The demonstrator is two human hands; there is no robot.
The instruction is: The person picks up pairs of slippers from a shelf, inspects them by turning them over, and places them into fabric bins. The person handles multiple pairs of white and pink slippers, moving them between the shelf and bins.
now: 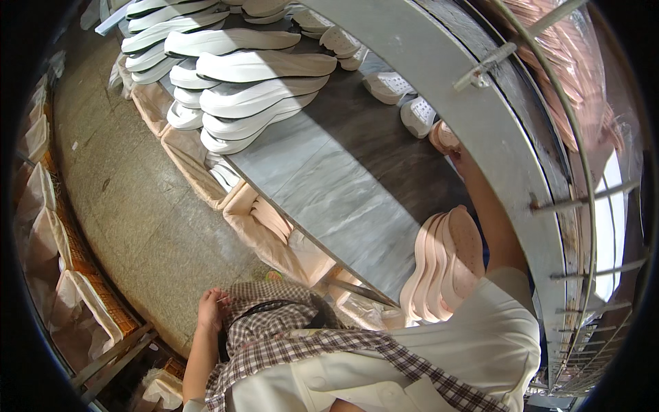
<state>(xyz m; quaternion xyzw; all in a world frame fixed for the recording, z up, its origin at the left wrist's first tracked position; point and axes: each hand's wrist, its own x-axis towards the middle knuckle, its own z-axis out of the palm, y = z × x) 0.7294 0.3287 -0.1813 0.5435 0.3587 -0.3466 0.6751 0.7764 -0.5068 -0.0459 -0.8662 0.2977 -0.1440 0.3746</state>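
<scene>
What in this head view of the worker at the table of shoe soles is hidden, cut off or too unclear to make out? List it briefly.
Head view only:
- Right hand: fingers tucked under the grey curved frame; grip unreadable.
- Left hand: rests at the checked apron; whether it holds anything cannot be told.
- Pink insoles: lower ends hidden by the white sleeve.
- White soles: the pile's far end is cut by the top edge.
- Bags at left: contents blurred by the fisheye rim.

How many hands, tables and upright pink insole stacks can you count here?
Hands: 2 (left hand, right hand)
Table: 1
Pink stack: 1
Total: 4
</scene>
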